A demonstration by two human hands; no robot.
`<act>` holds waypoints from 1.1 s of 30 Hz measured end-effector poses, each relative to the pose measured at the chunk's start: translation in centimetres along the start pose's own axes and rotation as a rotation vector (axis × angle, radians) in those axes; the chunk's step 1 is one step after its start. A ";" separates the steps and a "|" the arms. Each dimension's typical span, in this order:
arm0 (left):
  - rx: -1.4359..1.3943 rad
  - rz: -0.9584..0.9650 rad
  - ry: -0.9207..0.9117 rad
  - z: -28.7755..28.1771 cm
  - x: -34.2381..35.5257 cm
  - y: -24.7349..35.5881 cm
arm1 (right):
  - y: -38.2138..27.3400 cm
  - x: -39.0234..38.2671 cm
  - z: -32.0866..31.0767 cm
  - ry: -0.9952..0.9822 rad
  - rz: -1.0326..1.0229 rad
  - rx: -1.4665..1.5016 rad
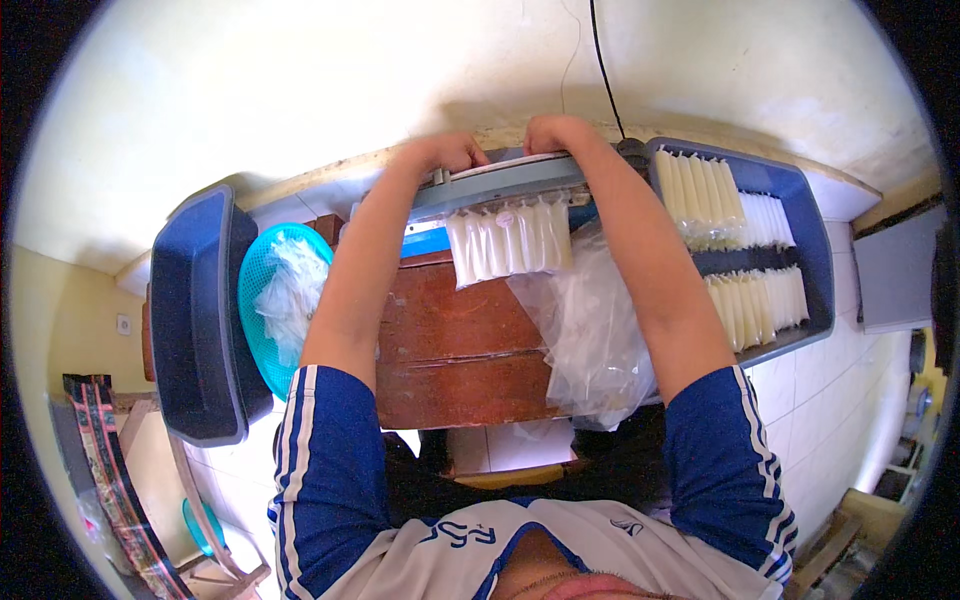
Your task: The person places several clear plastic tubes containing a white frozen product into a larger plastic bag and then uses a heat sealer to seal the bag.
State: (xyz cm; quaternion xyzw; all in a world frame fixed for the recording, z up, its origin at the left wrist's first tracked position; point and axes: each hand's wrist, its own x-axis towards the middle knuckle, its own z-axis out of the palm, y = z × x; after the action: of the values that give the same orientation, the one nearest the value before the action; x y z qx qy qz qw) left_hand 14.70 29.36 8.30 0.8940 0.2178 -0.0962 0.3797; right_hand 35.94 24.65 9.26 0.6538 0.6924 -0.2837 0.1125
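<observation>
A long grey bar sealer (500, 180) lies across the far side of the wooden table. From its near edge hangs a row of several filled, pale plastic tubes (510, 238), joined side by side. My left hand (450, 152) is at the bar's far edge, its fingers curled down; what they grip is hidden. At the same edge, farther right, my right hand (552, 134) bends over the bar, its fingers mostly out of sight. Clear plastic bags (598, 335) lie loosely on the table beneath my right forearm.
On the right, a dark tray (822, 265) holds rows of filled tubes (703, 200). A turquoise basket (252, 335) with crumpled clear plastic (293, 290) stands left, beside a deep dark tub (190, 330). The brown table (460, 335) is before me; a black cable (603, 65) runs down the wall.
</observation>
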 end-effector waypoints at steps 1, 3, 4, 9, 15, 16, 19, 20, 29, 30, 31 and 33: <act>-0.021 -0.053 -0.019 0.0 0.1 0.2 | -0.1 -0.3 -0.1 0.000 0.003 -0.001; -0.041 -0.102 -0.038 0.0 0.2 0.8 | -0.3 -0.9 -0.4 0.008 0.002 -0.013; -0.049 -0.117 -0.054 0.1 0.1 0.9 | -0.7 -1.4 -0.6 0.007 0.003 -0.014; 0.019 -0.140 -0.018 0.0 -0.6 1.4 | -1.2 -2.1 -0.6 0.114 -0.026 -0.072; 0.028 0.003 -0.043 -0.4 -0.1 1.9 | 1.4 0.4 0.8 0.129 0.033 -0.042; 0.028 -0.006 -0.037 -0.3 -0.2 1.5 | 0.9 0.7 1.1 0.129 0.028 -0.042; 0.027 -0.030 -0.036 -0.1 -0.5 1.1 | 0.7 1.4 1.4 0.069 0.039 -0.076; 0.028 -0.036 -0.039 -0.1 -0.3 1.5 | 1.2 1.7 1.5 0.087 0.062 -0.089; 0.130 -0.117 -0.046 -0.3 0.0 2.8 | 0.5 0.2 0.7 0.125 0.016 -0.072; 0.130 -0.110 -0.049 -0.2 0.3 3.1 | 0.5 -0.4 0.4 0.140 0.020 -0.058; 0.136 -0.129 -0.023 -0.1 0.2 2.8 | 0.0 -1.1 -0.1 0.141 0.017 -0.058; 0.141 -0.148 -0.001 -0.1 0.1 2.5 | -0.9 -3.2 -1.2 0.439 -0.079 -0.087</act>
State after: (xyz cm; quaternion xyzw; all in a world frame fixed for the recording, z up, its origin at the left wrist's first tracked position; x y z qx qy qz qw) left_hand 15.91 27.96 9.94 0.8999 0.2756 -0.1394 0.3078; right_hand 35.66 22.56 12.14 0.6667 0.7370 -0.1083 -0.0240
